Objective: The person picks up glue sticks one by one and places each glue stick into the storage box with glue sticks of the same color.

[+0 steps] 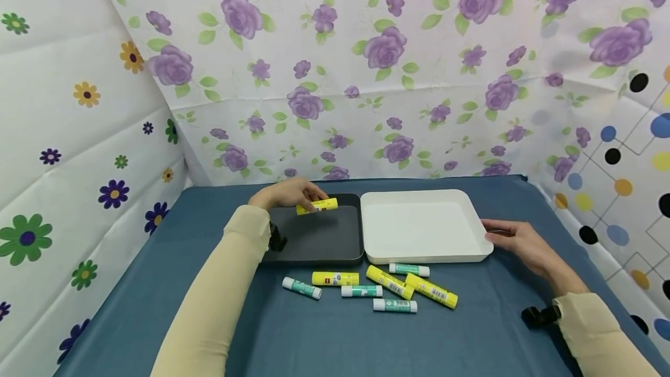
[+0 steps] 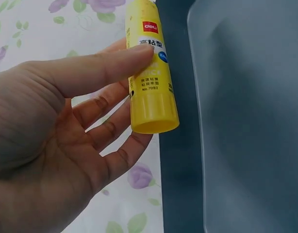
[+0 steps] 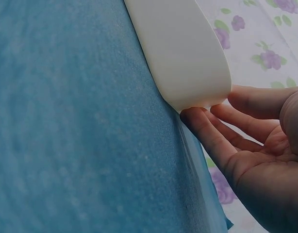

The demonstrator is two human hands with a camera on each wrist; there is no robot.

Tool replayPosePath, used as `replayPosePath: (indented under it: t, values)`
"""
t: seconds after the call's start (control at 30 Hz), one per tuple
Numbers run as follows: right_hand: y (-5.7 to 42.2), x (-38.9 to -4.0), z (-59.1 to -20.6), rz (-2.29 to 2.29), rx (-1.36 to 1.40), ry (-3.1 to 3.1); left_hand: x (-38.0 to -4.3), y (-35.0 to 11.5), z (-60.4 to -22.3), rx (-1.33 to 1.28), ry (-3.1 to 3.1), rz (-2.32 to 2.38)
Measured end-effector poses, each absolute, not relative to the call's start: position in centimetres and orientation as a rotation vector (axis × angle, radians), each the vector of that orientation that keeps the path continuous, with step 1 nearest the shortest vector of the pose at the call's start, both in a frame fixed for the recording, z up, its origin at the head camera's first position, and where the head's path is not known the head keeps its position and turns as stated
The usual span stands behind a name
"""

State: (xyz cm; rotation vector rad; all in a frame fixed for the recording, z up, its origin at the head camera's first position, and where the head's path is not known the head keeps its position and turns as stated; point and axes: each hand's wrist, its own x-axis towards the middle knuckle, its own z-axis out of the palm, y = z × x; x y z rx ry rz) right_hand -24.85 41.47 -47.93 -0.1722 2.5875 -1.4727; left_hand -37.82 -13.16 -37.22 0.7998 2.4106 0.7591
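My left hand [image 1: 291,193] holds a yellow glue stick [image 1: 317,206] above the dark grey tray [image 1: 324,237]. In the left wrist view, the thumb lies across the label of the glue stick [image 2: 153,109] and the fingers curl behind it. My right hand [image 1: 528,247] is at the right edge of the white tray [image 1: 424,223]. Up close in the right wrist view, the thumb meets the rim of the white tray [image 3: 188,58] and the fingertips [image 3: 190,115] are at its underside, pinching the edge.
In front of the two side-by-side trays, several glue sticks lie scattered on the blue cloth [image 1: 335,342]. Some are yellow, like the yellow glue stick [image 1: 335,278]; others are green with white caps, like the green glue stick [image 1: 395,305]. Flowered fabric [image 1: 335,74] hangs behind.
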Motion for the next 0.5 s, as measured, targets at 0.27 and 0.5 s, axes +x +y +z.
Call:
replayPosePath:
  t: [0.27, 0.5]
  values:
    - [41.4, -24.7, -47.9, -1.487, -0.190, 2.576, -39.0, -12.5, -37.7, 0.808, 2.433, 0.669]
    - [41.5, -24.6, -47.7, -1.490, -0.195, 2.580, -39.4, -12.1, -38.1, 0.771, 2.474, 0.597]
